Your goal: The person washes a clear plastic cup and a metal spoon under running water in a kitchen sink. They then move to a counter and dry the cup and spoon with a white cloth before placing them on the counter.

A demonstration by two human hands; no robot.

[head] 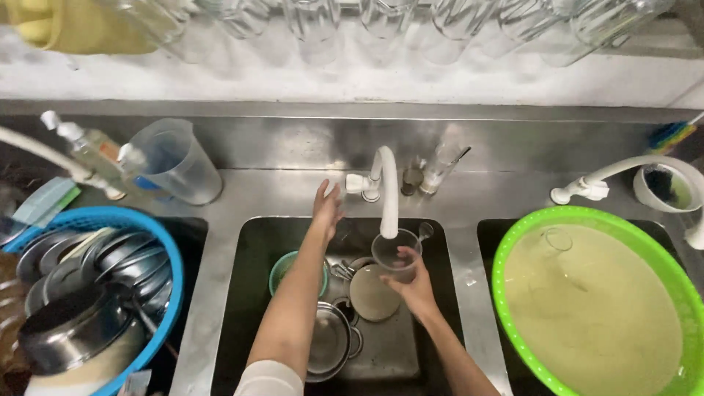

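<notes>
Three sinks in a long steel counter (pixel 220 293). On the right, one big green tub (pixel 513 242) full of cloudy water. On the left, one blue basket (pixel 170 257) piled with metal plates and a pot. In the middle sink (pixel 249 242), about three metal dishes and one small green bowl (pixel 277 270). Up on the back ledge, one clear plastic jug (pixel 176 161) and one soap bottle (pixel 92 150). Above, a row of clear glasses (pixel 389 22) hanging upside down. Three white taps in all, with the middle tap (pixel 386 187) curving down. Right under its spout, one clear glass (pixel 394 253), mouth up, standing tall. Right hand (pixel 416 282) wrapped round the glass from below, fingers closed on it. Left hand (pixel 327 207) up by the tap handle, just left of the spout; fingers bent there, but can't tell if closed on the handle. Right hand nearer the glass, left hand nearer the handle.
</notes>
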